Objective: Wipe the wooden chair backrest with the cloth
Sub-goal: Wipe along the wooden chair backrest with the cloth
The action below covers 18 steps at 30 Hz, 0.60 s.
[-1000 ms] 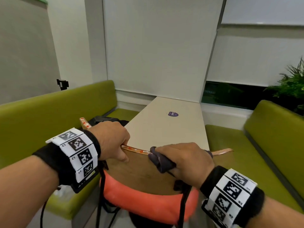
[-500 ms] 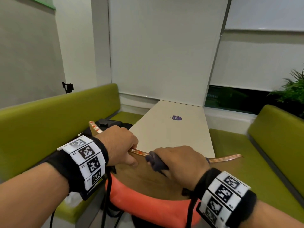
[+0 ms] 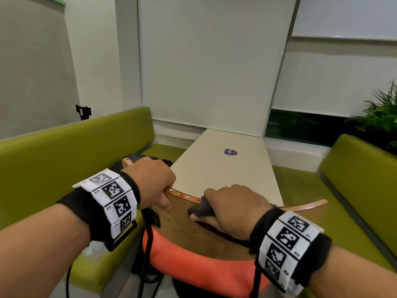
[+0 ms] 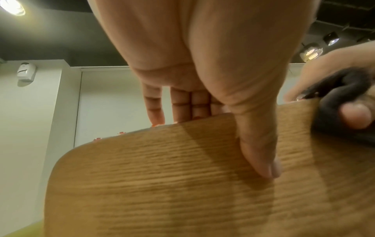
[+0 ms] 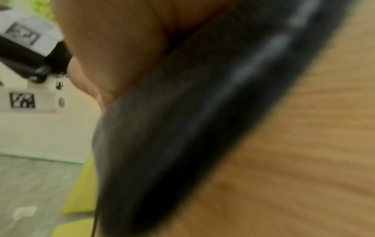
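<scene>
Here the wooden chair backrest (image 3: 178, 222) stands in front of the person, its top edge curving from left to right just short of the near end of the pale tabletop (image 3: 223, 168). The left hand (image 3: 151, 179) grips that top edge toward its left side: the fingers (image 4: 178, 105) hook over the far face and the thumb lies flat on the near face, as the left wrist view shows. The right hand (image 3: 234, 205) sits just beside it to the right, on the same edge, closed around a dark cloth (image 3: 203, 208). The cloth is folded over the top edge, pinned by the thumb against the near face of the wood; the right wrist view, blurred, shows the dark fabric lying against the wood grain. A narrow stretch of bare edge separates the two hands.

An orange seat cushion (image 3: 204, 274) shows below the backrest. Green benches (image 3: 64, 151) run along both sides of the tabletop, and a round purple sticker (image 3: 229, 151) lies on its surface. Both wrists carry bands with black-and-white markers (image 3: 113, 201). A green plant (image 3: 382, 117) stands at the far right.
</scene>
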Motion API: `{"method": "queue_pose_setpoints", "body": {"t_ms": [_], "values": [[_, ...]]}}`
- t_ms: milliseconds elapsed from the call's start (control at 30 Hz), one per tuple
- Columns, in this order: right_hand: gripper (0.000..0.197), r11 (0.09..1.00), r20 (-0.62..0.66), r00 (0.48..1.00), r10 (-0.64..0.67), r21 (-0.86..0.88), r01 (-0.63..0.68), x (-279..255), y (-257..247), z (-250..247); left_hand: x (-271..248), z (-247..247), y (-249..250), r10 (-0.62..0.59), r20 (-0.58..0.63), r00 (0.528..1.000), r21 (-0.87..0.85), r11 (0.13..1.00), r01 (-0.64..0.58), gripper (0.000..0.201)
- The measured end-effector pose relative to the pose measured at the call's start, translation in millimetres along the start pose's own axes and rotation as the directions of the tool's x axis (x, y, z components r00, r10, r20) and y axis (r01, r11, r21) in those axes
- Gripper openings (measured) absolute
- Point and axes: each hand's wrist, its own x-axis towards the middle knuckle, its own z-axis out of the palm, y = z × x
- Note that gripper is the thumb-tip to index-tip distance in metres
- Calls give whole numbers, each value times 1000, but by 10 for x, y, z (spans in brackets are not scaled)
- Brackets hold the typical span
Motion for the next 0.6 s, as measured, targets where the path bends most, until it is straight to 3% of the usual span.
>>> {"method": "queue_pose_setpoints", "body": {"t_ms": [100,200,300,367,433,500,600], "values": [[17,1000,-146,989,-1,18,4,-88,26,187,10,-8,-12,5,-7,1000,-10,1000,-5,37],[17,997,-278,960,-29,61,48,-146,86,255,15,3,-30,15,-24,1000,-36,999,-16,37],[25,983,-167,986,22,185,10,-150,115,79,36,45,-63,24,-43,999,-43,999,-25,42],[30,988,40,995,88,121,-92,-52,97,-8,46,69,-74,27,-55,998,-40,999,-29,44],[36,987,170,975,144,42,-153,98,33,-31,56,74,-78,32,-58,998,-26,999,-33,44],[43,991,190,974,126,11,-130,207,-39,-19,55,73,-80,30,-46,998,-21,999,-31,44],[36,997,45,997,65,-39,-63,150,-101,46,41,53,-65,23,-40,999,-35,999,-24,42]]}}
